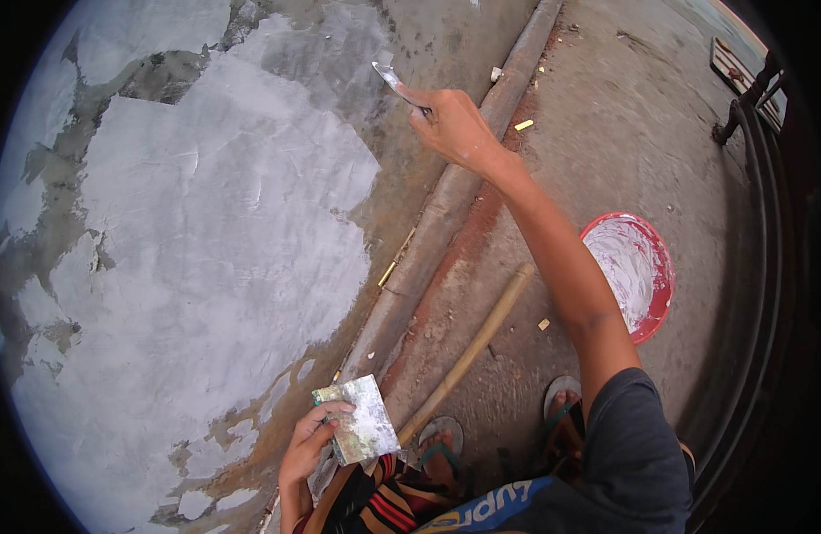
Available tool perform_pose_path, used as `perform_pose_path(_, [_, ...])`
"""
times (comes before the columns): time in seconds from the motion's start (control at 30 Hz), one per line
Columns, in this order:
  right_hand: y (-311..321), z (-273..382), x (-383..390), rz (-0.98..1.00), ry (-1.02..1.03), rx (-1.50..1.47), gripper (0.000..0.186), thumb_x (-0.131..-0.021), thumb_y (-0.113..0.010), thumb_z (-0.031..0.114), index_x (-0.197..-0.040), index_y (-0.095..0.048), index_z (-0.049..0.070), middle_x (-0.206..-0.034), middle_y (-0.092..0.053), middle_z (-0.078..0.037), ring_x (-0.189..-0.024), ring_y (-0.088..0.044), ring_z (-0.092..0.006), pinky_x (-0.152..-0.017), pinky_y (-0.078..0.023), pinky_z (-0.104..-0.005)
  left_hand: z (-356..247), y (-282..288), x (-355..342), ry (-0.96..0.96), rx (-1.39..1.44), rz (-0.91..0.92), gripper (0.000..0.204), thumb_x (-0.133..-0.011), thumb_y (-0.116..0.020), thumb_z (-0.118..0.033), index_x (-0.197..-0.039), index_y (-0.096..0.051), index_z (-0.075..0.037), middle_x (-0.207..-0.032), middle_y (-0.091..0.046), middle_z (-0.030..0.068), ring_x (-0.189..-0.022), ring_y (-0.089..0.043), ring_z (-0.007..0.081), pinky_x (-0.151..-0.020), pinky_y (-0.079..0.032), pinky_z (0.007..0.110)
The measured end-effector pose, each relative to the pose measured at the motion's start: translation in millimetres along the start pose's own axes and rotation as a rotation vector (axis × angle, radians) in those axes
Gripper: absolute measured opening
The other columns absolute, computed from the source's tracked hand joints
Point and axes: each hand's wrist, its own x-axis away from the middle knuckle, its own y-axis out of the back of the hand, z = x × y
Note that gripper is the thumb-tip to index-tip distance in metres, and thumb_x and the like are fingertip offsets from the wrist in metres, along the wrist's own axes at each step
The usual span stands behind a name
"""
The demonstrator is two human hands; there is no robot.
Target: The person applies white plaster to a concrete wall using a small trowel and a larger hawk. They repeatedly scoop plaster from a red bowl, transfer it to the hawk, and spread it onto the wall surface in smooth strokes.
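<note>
In my right hand is a putty knife, its white-smeared blade pointing up and left over the wall. Whether the blade touches the surface I cannot tell. Lower down, my left hand grips a flat rectangular plate smeared with white putty, fingers over its left edge. White putty in a broad, uneven patch covers much of the grey wall, with bare darker areas around it. Right of my right forearm stands a red basin holding white putty, partly hidden by that arm.
A rounded ledge runs diagonally along the wall's foot. On the ground lies a bamboo pole, close to my sandalled feet. Small yellow pieces are scattered about. A dark metal frame stands at the far right.
</note>
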Motion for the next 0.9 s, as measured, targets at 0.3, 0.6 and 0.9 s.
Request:
perform_pose_path(0.3, [17.7,-9.1,-7.0,-0.12,-0.058,-0.076,0.038,-0.089,-0.055,0.011,-0.127,-0.059,0.006,-0.058,-0.028,-0.004,-0.051,-0.029,-0.0097,-0.047,-0.032,-0.0299,1.4,0.0,-0.7,-0.022,-0.005,0.009,0.029,-0.09,-0.043,0.002,-0.114,-0.059,0.002,-0.114,-0.061,0.0073,-0.11,-0.052,0.0152,-0.098,-0.037,0.028])
perform_pose_path(0.6, [-5.6,-3.3,19.4,-0.016,-0.057,-0.113,0.038,-0.09,-0.055,0.01,-0.129,-0.058,0.006,-0.057,-0.03,-0.006,-0.052,-0.03,-0.0096,-0.048,-0.031,-0.0299,4.4,0.9,5.2,0.001,-0.005,-0.03,0.029,-0.089,-0.043,0.002,-0.114,-0.059,0.002,-0.114,-0.061,0.0068,-0.109,-0.052,0.0154,-0.097,-0.037,0.028])
perform_pose_path(0.9, [-92.9,-8.6,39.3,-0.32,0.029,-0.173,0.04,-0.089,-0.058,0.004,-0.129,-0.056,0.004,-0.069,-0.053,-0.016,-0.057,-0.042,-0.0199,-0.058,-0.042,-0.0329,1.3,0.4,-5.2,-0.011,-0.011,0.013,0.03,-0.09,-0.043,0.002,-0.114,-0.059,0.001,-0.115,-0.06,0.0064,-0.109,-0.052,0.0157,-0.097,-0.037,0.028])
